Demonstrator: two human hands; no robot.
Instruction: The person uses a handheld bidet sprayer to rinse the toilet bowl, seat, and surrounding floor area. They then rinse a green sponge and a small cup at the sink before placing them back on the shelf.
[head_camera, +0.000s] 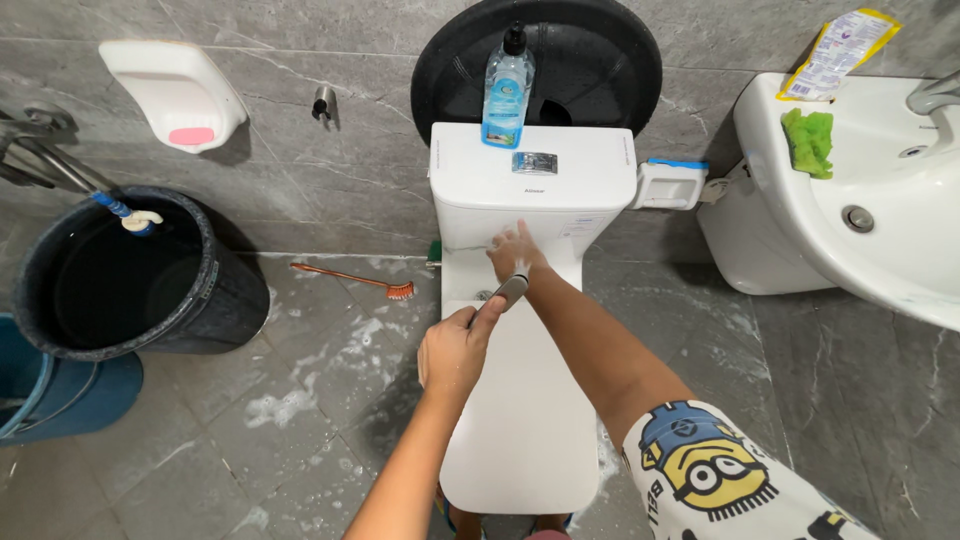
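Two hands are seen over a white toilet (520, 420) whose lid is shut. The toilet is flanked by open floor (300, 400) on the left, wet and patched with foam, and by a narrower strip of floor on the right, which is bounded by the basin (880, 230) and its pedestal. The rear edge of the lid is met by the cistern (530, 195), which stands against the tiled wall. A bottle (507, 90) of blue liquid is stood on the cistern top, near its back edge. At the left, a black bucket (130, 270) is set well apart from the toilet, and an orange brush (350, 278) is laid on the floor between the two.

The left hand (455, 350) is closed around the handle of a tool (508, 292), grey at its shown end, which is angled up toward the cistern; what the tool's head is cannot be told, since it is covered. The right hand (515, 252) is spread flat, fingers apart, and is pressed on the cistern's front face just above the lid hinge, touching the tool's far end. Nothing is gripped by it. A green sponge (808, 140) is laid on the basin rim.
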